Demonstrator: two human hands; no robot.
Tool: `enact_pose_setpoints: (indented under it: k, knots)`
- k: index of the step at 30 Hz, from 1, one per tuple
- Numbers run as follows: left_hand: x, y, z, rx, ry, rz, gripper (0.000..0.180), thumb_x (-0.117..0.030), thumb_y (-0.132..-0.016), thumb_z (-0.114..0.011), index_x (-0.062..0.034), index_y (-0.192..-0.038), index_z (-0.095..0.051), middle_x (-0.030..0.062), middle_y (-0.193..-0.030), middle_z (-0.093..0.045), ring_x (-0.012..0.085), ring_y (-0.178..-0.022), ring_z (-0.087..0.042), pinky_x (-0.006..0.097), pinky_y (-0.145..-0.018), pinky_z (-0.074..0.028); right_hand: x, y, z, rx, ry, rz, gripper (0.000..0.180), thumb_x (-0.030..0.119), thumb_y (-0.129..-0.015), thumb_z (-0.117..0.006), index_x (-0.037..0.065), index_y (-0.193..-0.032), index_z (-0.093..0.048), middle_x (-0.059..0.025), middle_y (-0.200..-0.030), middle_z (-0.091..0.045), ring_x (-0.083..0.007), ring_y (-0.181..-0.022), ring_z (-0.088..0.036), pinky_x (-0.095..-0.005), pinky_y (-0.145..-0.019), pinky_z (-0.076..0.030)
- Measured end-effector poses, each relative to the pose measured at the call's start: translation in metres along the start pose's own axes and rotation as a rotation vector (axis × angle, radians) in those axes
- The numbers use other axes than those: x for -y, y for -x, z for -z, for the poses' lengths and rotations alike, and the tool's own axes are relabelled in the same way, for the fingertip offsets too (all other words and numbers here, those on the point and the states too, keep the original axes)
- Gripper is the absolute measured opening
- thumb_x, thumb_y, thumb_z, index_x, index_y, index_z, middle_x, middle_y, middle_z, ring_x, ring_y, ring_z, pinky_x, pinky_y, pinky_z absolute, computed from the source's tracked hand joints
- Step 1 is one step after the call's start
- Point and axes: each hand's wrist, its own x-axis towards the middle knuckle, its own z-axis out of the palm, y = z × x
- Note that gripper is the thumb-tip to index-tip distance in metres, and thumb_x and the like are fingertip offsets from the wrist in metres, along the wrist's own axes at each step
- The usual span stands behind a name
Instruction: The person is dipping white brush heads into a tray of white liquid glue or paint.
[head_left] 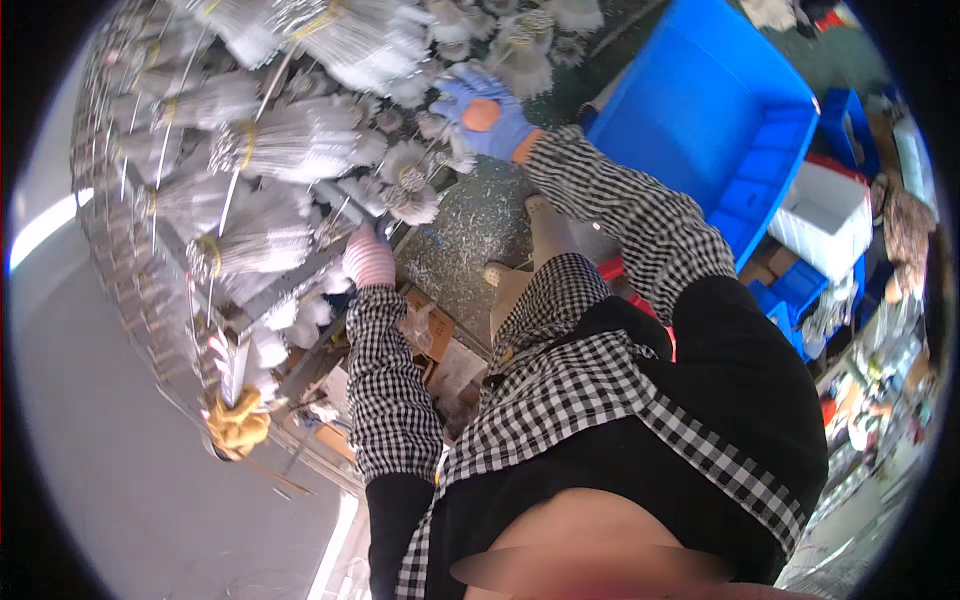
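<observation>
My left hand, in a pink-and-white striped glove, is closed at the near metal bar of a rack; its fingertips are partly hidden. Farther right, my right hand wears a blue glove with a round hole baring the back of the hand. Its fingers curl over a small bundle of thin white strands, largely hidden beneath the palm. Larger bundles of thin white strands, several tied with yellow bands, lie in rows on the rack. Shorter bundles with frayed ends lie between my hands.
A big blue bin stands right of my right arm, with a white box beyond it. Cardboard boxes sit below the rack by my left forearm. A yellow-brown cloth hangs at the rack's near-left corner. White scraps cover the floor.
</observation>
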Motion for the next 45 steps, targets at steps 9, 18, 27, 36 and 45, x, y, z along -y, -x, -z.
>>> enact_pose_setpoints:
  k: [9, 18, 27, 36, 45]
  knots:
    - [-0.002, -0.008, -0.004, 0.018, -0.017, 0.036, 0.029, -0.032, -0.093, -0.051, -0.0124, -0.111, -0.063, 0.0186, -0.098, -0.067, 0.0366, -0.091, -0.065, 0.046, -0.078, -0.052, 0.090, 0.041, 0.028, 0.547, -0.565, -0.299, 0.039, 0.035, -0.080, -0.059, 0.022, -0.117, -0.059, -0.0045, -0.112, -0.057, -0.0264, -0.114, -0.051, -0.0443, -0.100, -0.038]
    - [-0.013, 0.001, 0.010, 0.020, -0.052, -0.046, 0.022, -0.013, -0.089, -0.053, -0.0088, -0.107, -0.063, 0.0158, -0.101, -0.067, 0.0319, -0.094, -0.066, 0.042, -0.080, -0.053, 0.148, -0.003, -0.004, 0.155, -0.206, 0.151, 0.029, 0.025, -0.086, -0.050, 0.020, -0.110, -0.065, -0.0047, -0.128, -0.058, -0.0273, -0.125, -0.048, -0.0449, -0.107, -0.031]
    - [-0.012, 0.004, 0.015, 0.056, 0.021, 0.001, 0.020, -0.013, -0.089, -0.051, -0.0084, -0.104, -0.064, 0.0149, -0.102, -0.067, 0.0308, -0.097, -0.065, 0.042, -0.081, -0.053, 0.145, -0.016, -0.001, 0.237, -0.217, 0.171, 0.022, 0.027, -0.088, -0.051, 0.014, -0.093, -0.068, -0.0071, -0.106, -0.065, -0.0285, -0.106, -0.058, -0.0443, -0.096, -0.040]
    - [-0.012, 0.001, 0.015, 0.045, 0.101, -0.023, 0.023, -0.024, -0.092, -0.051, -0.0094, -0.105, -0.064, 0.0161, -0.103, -0.066, 0.0339, -0.098, -0.063, 0.045, -0.081, -0.051, 0.132, -0.016, -0.004, 0.327, -0.160, 0.182, 0.027, 0.023, -0.081, -0.055, 0.019, -0.106, -0.066, -0.0078, -0.114, -0.060, -0.0289, -0.114, -0.053, -0.0494, -0.096, -0.040]
    - [-0.007, 0.000, 0.003, 0.062, 0.040, 0.028, 0.022, -0.020, -0.091, -0.051, -0.0114, -0.106, -0.064, 0.0111, -0.106, -0.066, 0.0274, -0.102, -0.064, 0.043, -0.081, -0.052, 0.108, 0.006, 0.037, 0.015, -0.545, -0.062, 0.040, 0.027, -0.080, -0.063, 0.017, -0.119, -0.060, -0.0054, -0.112, -0.063, -0.0241, -0.103, -0.058, -0.0390, -0.091, -0.045]
